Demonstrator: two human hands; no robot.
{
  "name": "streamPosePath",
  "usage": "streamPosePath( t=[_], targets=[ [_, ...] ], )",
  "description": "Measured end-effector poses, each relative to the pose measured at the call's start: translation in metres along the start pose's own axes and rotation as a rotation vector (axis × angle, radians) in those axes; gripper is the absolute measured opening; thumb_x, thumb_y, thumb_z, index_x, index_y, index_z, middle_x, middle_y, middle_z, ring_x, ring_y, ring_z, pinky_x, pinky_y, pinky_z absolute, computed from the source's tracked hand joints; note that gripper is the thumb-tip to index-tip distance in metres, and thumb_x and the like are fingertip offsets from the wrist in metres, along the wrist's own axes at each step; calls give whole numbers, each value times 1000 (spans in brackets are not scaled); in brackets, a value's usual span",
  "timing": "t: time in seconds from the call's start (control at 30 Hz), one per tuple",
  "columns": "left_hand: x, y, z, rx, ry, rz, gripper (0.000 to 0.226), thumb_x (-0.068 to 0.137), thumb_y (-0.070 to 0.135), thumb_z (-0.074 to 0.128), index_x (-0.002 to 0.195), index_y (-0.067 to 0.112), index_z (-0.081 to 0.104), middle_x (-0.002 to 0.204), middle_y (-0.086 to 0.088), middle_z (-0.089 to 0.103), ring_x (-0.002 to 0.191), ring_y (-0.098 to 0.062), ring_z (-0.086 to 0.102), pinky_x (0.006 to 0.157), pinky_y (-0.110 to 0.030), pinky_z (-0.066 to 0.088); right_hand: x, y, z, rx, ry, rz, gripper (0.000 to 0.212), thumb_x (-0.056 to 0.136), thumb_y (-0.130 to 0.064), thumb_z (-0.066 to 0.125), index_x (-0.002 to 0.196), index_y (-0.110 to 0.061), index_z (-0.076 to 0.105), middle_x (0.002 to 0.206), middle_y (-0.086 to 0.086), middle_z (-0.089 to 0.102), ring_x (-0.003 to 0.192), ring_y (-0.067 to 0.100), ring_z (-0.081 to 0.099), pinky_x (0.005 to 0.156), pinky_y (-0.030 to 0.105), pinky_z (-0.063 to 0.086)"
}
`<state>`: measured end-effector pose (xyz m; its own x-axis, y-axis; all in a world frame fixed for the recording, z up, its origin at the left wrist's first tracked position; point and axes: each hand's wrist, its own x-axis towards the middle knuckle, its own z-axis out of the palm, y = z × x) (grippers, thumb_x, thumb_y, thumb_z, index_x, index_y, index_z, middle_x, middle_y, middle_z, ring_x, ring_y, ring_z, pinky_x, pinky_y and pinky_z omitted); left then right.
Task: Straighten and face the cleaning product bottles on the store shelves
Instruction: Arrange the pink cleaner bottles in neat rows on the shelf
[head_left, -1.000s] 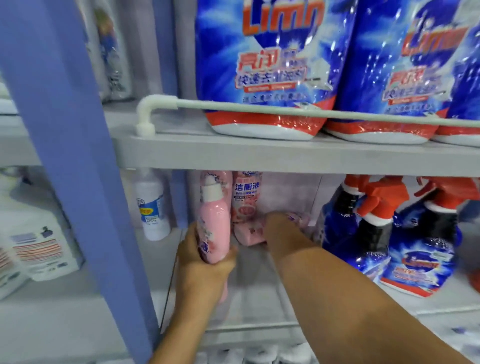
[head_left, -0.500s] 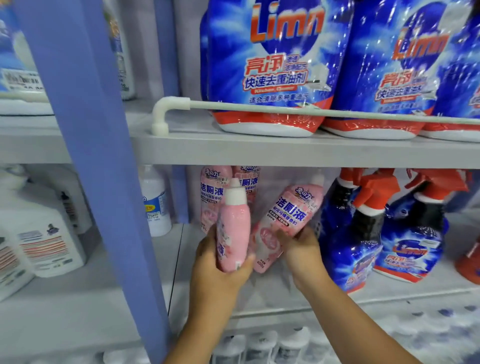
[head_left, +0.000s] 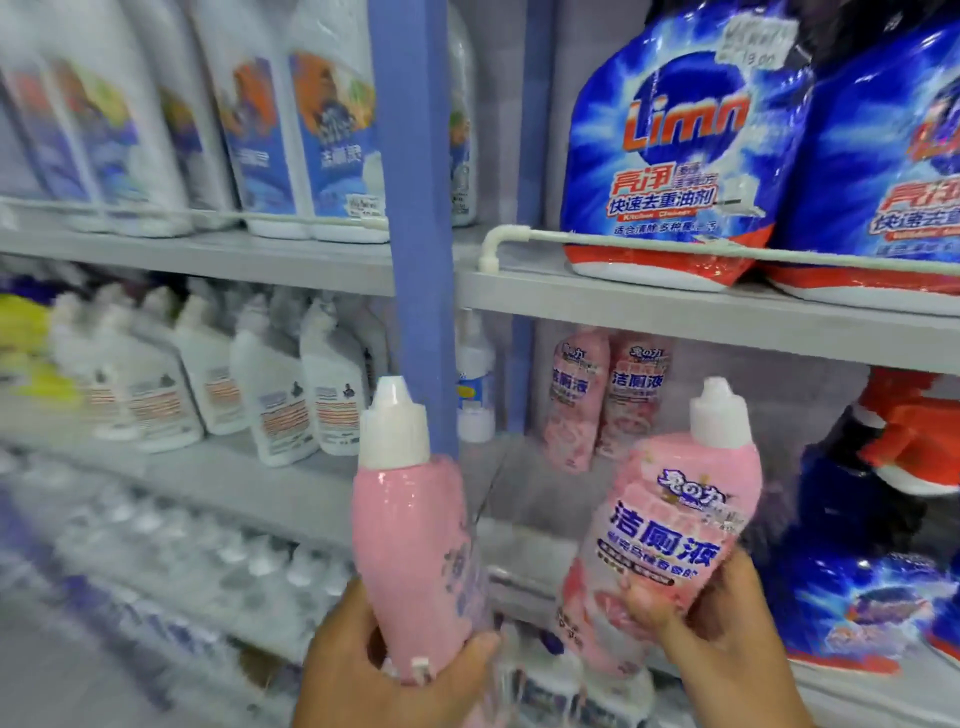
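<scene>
Before the shelf (head_left: 675, 312), two pink bottles (head_left: 415, 545) (head_left: 670, 540) are gripped by curled fingers (head_left: 478, 647) (left label turned away); labels should be faced outward.

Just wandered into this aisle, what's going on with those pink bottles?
A person is tidying shelves of cleaning products. The left hand grips one pink bottle side-on, and the right hand holds another pink bottle, label forward. Both are off the shelf; two matching bottles stand at the back.

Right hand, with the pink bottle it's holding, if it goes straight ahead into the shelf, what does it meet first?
Probably the two pink bottles standing at the back; the right hand looks aimed slightly right of them, though depth is unclear.
</scene>
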<state>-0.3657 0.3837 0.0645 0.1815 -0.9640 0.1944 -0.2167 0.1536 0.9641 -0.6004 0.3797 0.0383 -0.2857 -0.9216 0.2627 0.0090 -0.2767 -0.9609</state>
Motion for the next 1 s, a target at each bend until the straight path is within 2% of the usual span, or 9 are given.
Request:
streamPosePath(
  t=[0.07, 0.17, 0.3, 0.37, 0.43, 0.53, 0.63, 0.77, 1.0],
  targets=[
    [-5, -6, -20, -15, 85, -30, 58, 54, 4, 94, 90, 34, 61, 66, 23, 72, 68, 23, 61, 62, 1, 45, -17, 1, 13, -10, -115, 3, 74, 51, -33, 100, 114, -48, 64, 112, 0, 76, 97, 21, 75, 82, 43, 61],
    [0, -16, -55, 32, 204, 10, 50, 49, 19, 95, 87, 33, 65, 67, 30, 70, 64, 16, 64, 57, -1, 46, -29, 5, 43, -96, -233, 84, 78, 63, 11, 88, 115, -43, 66, 108, -1, 78, 99, 23, 75, 77, 35, 61],
    [36, -38, -92, 89, 238, 13, 43, 61, 11, 96, 79, 34, 65, 70, 27, 71, 63, 9, 64, 55, -8, 48, -50, -13, 85, -64, -370, 147, 7, 93, -8, 64, 97, -4, 61, 70, 11, 75, 100, 41, 65, 52, 25, 58],
    [61, -49, -107, 76, 216, 25, 37, 61, 22, 96, 75, 40, 68, 73, 24, 72, 64, 7, 65, 56, -12, 50, -54, -7, 112, -47, -486, 87, 40, 74, -28, 80, 109, -18, 63, 95, -1, 78, 110, 24, 69, 76, 26, 60],
    [90, -60, -120, 75, 185, 33, 39, 63, 13, 97, 81, 33, 68, 72, 16, 74, 66, 5, 66, 54, -7, 47, -47, -6, 156, -123, -328, 210, 66, 54, -42, 84, 117, -40, 62, 112, -14, 75, 106, 7, 70, 93, 31, 55],
    [139, -75, -140, 87, 76, 90, 34, 70, 5, 89, 84, 22, 63, 74, 1, 70, 69, 2, 66, 54, -5, 45, -35, 20, 214, -130, -175, 124, 65, 69, -8, 87, 112, -50, 61, 103, -17, 76, 93, 2, 72, 79, 15, 54],
    [191, -101, -156, 87, -33, 151, 34, 71, 14, 90, 93, 24, 66, 86, 0, 71, 70, 4, 65, 58, -5, 46, -3, 48, 268, -161, 0, 33, 78, 80, 8, 75, 111, -60, 55, 107, -16, 76, 94, 9, 74, 84, 27, 57],
    [244, -132, -157, 65, -80, 175, 44, 64, 45, 89, 95, 27, 64, 91, 1, 70, 81, -12, 68, 68, -20, 53, 49, 78, 306, -241, 223, -53, 66, 84, 6, 73, 124, -41, 48, 106, -37, 67, 94, -7, 68, 80, 7, 49],
    [289, -169, -149, 143, -308, 202, 63, 65, 52, 87, 115, 63, 50, 111, 18, 65, 93, 10, 64, 77, -14, 51, 99, 99, 334, -482, 360, 11, 57, 95, -5, 64, 138, -28, 35, 105, -27, 60, 89, -24, 58, 75, 9, 49]
  ],
)
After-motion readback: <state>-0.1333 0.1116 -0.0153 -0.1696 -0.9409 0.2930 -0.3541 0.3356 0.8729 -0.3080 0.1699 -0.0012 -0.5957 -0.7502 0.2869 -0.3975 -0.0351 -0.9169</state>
